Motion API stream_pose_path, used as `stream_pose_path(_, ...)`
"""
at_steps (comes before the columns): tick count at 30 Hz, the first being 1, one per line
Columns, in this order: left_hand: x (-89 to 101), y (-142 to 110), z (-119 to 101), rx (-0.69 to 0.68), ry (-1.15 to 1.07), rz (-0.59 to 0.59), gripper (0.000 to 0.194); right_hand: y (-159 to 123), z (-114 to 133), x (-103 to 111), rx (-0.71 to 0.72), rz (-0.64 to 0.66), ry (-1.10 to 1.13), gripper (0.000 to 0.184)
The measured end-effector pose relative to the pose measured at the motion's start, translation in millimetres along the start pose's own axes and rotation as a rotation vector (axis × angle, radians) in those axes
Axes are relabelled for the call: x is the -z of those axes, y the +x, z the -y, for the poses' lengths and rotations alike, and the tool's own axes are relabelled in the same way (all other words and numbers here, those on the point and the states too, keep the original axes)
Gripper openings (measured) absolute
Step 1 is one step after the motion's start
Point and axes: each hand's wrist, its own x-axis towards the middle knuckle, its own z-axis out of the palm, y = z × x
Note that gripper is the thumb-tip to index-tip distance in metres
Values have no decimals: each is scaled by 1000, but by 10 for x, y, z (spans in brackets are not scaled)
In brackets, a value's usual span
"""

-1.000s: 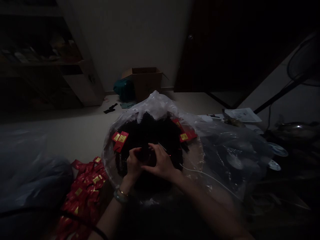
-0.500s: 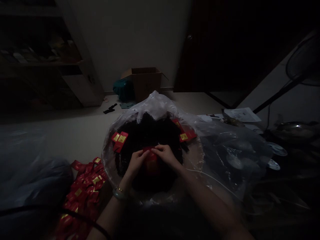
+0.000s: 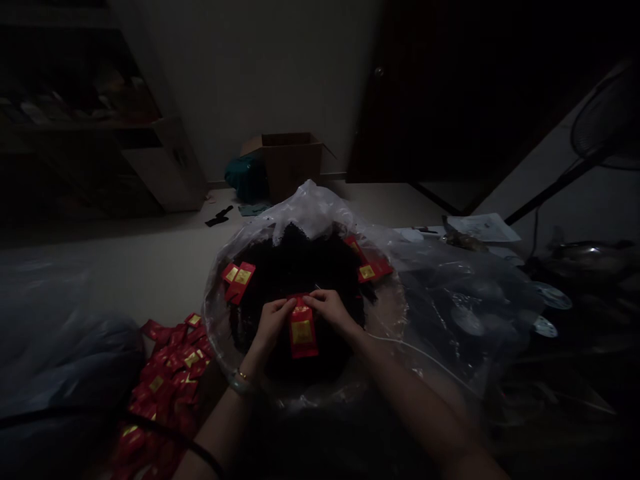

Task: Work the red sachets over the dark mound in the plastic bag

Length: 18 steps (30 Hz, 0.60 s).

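A red packet (image 3: 303,333) with a gold label hangs from both hands over a dark loose heap (image 3: 310,267), perhaps tea leaves. My left hand (image 3: 274,320) pinches its upper left corner between thumb and finger. At the upper right corner, my right hand (image 3: 331,308) pinches it the same way. A thin pale stick or handle tip shows by the right fingers; I cannot make out what it is. The heap lies in a round container lined with clear plastic (image 3: 215,333). Red packets (image 3: 241,283) rest on its left side, and more red packets (image 3: 367,272) on its right.
Many red packets (image 3: 170,373) are piled at lower left. Plastic sheeting (image 3: 465,293) spreads to the right, crossed by a white cord (image 3: 425,353). A cardboard box (image 3: 293,163) stands by the wall. A fan (image 3: 607,120) is at far right, a dark cable (image 3: 165,433) at lower left.
The packet between my hands has tilted so that its gold-labelled face now shows brightly; before, it was dim. Both hands keep their pinch in nearly the same place.
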Motion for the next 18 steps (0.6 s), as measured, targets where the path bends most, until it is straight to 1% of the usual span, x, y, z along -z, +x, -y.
stream_pose_path(3,-10,2,-1,-1,13,-12,44,-8,4,-13,9,5,5,30)
stream_pose_path(7,0,12,7,-19,42,-13,40,-29,11,-30,11,66,15,27)
stream_pose_path(9,18,15,11,-28,55,-15,37,-36,21,-32,41,79,3,23)
stream_pose_path(12,49,6,10,-64,86,2,32,-53,59,-23,175,57,-87,16)
stream_pose_path(14,70,-7,19,-117,115,47,29,-80,96,-10,297,39,-165,13)
stream_pose_path(16,94,-21,45,-165,153,99,33,-125,131,9,421,54,-240,12)
stream_pose_path(18,123,-35,83,-181,207,143,42,-182,153,33,544,105,-325,10)
